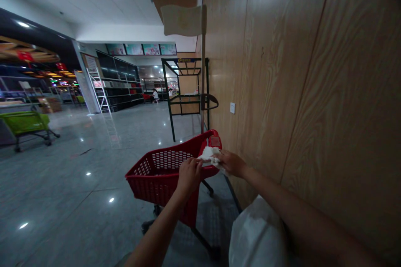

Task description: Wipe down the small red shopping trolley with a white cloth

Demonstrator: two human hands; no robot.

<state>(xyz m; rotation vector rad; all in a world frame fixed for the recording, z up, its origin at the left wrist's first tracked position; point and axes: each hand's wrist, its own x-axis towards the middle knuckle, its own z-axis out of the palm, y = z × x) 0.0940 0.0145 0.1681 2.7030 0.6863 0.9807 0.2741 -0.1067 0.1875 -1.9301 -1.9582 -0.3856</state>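
A red plastic shopping cart (150,181) with perforated basket walls stands in front of me. My left hand (190,172) is curled over its near rim, the fingertips close to the edge of a white cloth (209,154). At the handle end, my right hand (231,162) has its fingers closed on the cloth, which is bunched and pressed against the cart's handle (214,141). Part of the cloth is hidden beneath the right fingers. Below my right forearm is a white, bag-like thing (258,233).
A wood-panelled wall (266,71) with a socket (232,108) runs close along the right. Ahead are a dark metal rack (171,117) and a pole with a blank board (182,20). A green cart (25,123) stands left; a person (156,96) is far off.
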